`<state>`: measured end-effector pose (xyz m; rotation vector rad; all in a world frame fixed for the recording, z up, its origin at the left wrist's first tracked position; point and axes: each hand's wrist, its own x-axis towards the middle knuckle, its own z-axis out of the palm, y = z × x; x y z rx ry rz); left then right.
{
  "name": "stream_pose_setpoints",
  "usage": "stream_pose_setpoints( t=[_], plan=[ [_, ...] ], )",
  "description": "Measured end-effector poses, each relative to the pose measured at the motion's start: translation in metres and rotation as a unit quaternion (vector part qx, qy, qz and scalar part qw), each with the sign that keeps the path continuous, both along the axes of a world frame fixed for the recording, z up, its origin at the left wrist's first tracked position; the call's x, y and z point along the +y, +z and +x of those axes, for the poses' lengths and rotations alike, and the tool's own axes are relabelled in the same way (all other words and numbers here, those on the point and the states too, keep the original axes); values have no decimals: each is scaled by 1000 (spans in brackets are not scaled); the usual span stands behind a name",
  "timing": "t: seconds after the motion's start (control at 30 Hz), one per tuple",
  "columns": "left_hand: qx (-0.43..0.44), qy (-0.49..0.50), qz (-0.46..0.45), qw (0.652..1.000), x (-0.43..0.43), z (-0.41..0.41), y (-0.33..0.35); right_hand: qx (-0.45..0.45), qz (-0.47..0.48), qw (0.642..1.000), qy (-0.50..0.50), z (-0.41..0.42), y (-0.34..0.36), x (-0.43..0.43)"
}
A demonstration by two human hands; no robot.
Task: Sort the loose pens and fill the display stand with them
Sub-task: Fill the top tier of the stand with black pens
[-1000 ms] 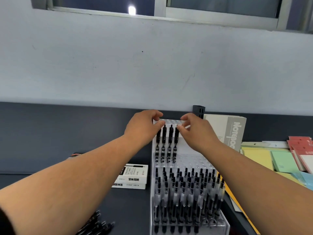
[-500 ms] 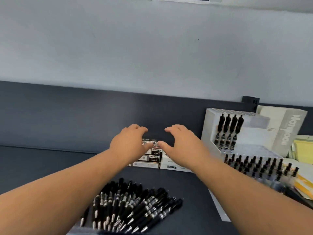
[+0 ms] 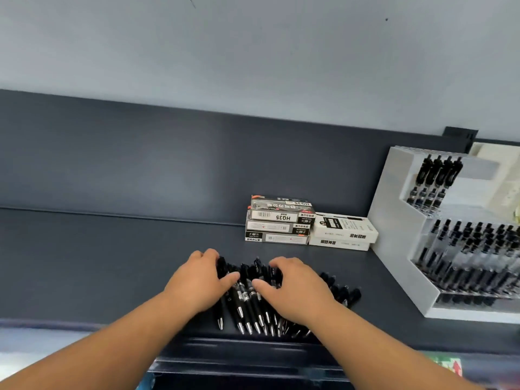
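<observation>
A pile of loose black pens lies on the dark shelf near its front edge, tips toward me. My left hand sits on the left side of the pile, fingers curled over the pens' upper ends and thumb pressed against them. My right hand covers the right side, fingers curled down onto the pens, thumb on the middle ones. The white tiered display stand is at the right. Its top tier holds a few black pens; the lower tiers hold several rows.
Behind the pile are a stack of black pen boxes and two white boxes, touching the stand's left wall. A dark back panel runs behind the shelf. A cream notebook leans behind the stand.
Both hands left the stand's top tier, swung left and came down onto the loose pen pile. My view turned left and down, so the stand now sits at the right edge.
</observation>
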<state>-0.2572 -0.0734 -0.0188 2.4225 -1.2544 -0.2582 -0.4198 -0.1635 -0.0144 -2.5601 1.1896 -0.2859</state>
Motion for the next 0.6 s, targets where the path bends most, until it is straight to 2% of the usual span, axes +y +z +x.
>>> stream_pose_setpoints(
  t=[0.27,0.47,0.53,0.6],
  plan=[
    [109,1,-77,991,-3,-5,-9,-58,36,998,1,20,-10,-1],
    [143,15,-83,986,-4,-5,-6,-93,44,994,-27,21,-10,-2],
    [155,27,-76,985,-6,-4,-6,-73,49,995,-45,21,-8,-2],
    [160,30,-64,985,-8,-3,-7,-12,30,997,-67,23,-2,-2]
  ],
)
